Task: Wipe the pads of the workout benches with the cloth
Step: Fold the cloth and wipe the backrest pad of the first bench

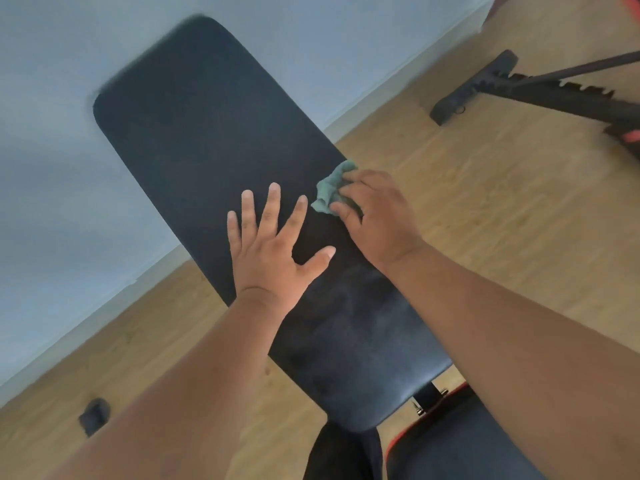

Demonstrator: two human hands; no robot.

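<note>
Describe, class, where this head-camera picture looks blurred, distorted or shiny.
Head view: the far end of the black back pad is smeared by motion blur; the wide lens tilts and bends the wall-floor line; a pale sheen shows on the pad's near end; both hands look fairly sharp.

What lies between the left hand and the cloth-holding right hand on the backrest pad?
Only bare black backrest pad separates the left hand from the right hand gripping the green cloth, head view.
</note>
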